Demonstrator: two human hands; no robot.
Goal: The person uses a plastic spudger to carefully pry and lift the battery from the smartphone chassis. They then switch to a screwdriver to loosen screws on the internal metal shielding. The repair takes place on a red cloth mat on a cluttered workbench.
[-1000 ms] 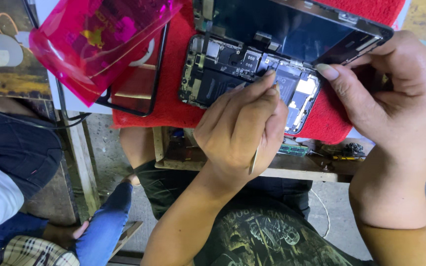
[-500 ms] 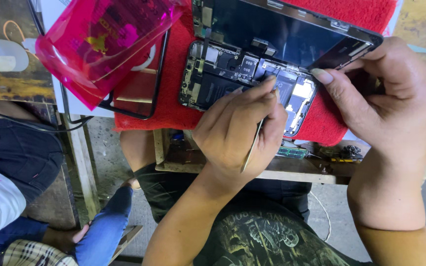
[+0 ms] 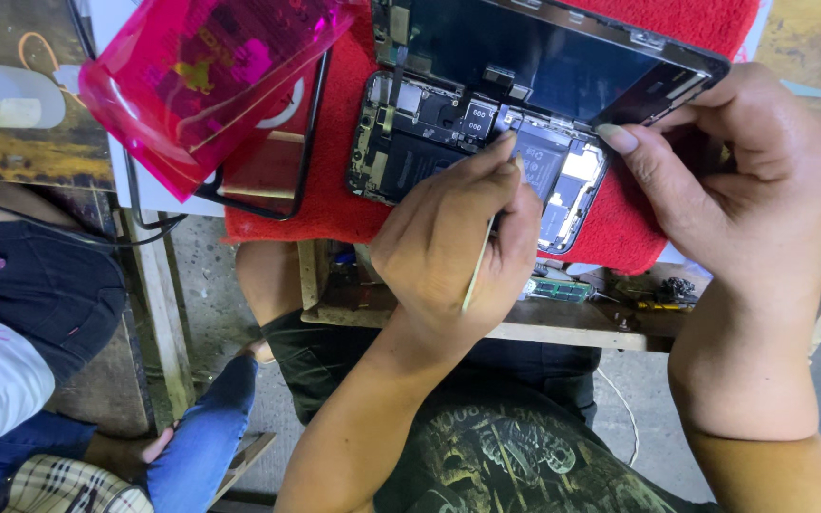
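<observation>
phone [image 3: 448, 142] steadied by right hand [image 3: 743, 180]; left hand [image 3: 458, 247] pinches tweezers [image 3: 479, 266].

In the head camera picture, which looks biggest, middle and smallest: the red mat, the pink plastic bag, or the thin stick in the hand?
1. Red mat, though the phone covers much of it.
2. Pink plastic bag; it lies partly over the mat's edge.
3. Thin stick in the left hand, by far the smallest.

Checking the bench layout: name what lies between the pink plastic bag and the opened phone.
Head view: a dark frame, partly under the pink plastic bag, lies on the red mat before the opened phone.
</observation>
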